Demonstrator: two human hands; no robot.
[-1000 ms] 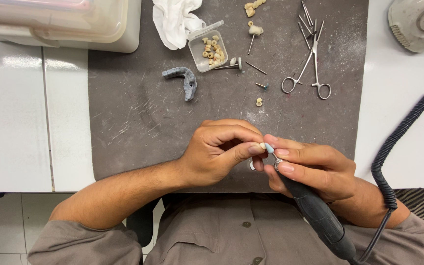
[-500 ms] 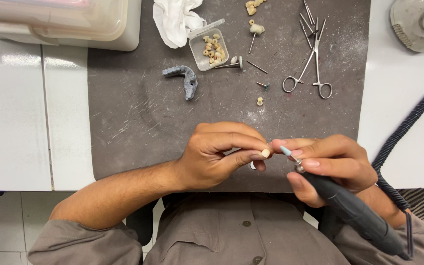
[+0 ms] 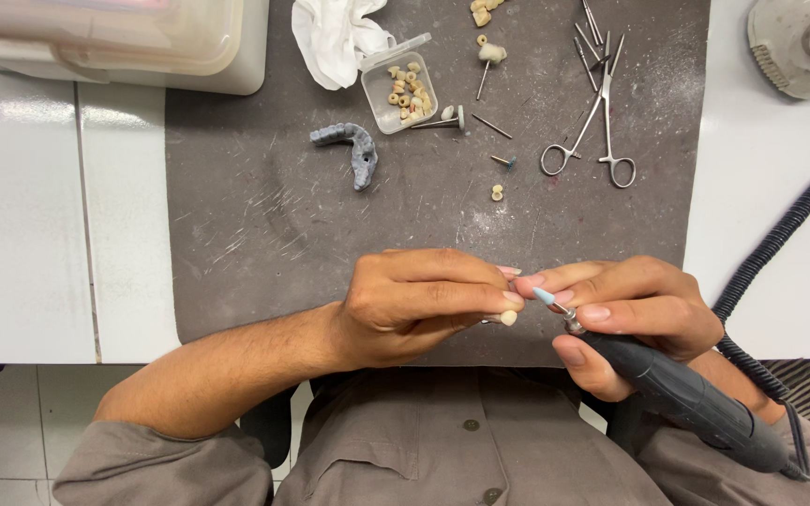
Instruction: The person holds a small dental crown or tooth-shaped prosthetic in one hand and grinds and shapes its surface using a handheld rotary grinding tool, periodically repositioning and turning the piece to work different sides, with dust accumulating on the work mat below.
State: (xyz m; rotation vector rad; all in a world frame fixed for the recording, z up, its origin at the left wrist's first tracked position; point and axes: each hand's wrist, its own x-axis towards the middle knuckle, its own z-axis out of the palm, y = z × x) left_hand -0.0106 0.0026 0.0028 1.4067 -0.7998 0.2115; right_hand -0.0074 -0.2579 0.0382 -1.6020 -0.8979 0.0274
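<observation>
Since half a second ago the right hand has drawn in slightly toward the left, so the bur now sits just beside the piece; a second ago the two hands were pressed together and the tip was hidden between them. Left hand is curled, thumb and fingers pressed together, pinching the small cream piece at the fingertips, over the front edge of the mat. Whether the bur touches the piece cannot be told; they look barely apart. Right hand is closed around the handpiece, a dark grey barrel held pen-style, fingers near the collar, pale blue pointed bur sticking out toward the left hand. Handpiece body runs back along the right forearm toward the lower right corner. Coiled black cord lies on the white bench to the right. Farther up the mat, well apart from both hands: grey arch-shaped model, clear open box of small cream pieces, white tissue beside it, forceps with ring handles, loose burs and a few stray cream bits between them. Plastic tub at upper left, grey unit at upper right, both off the mat.
</observation>
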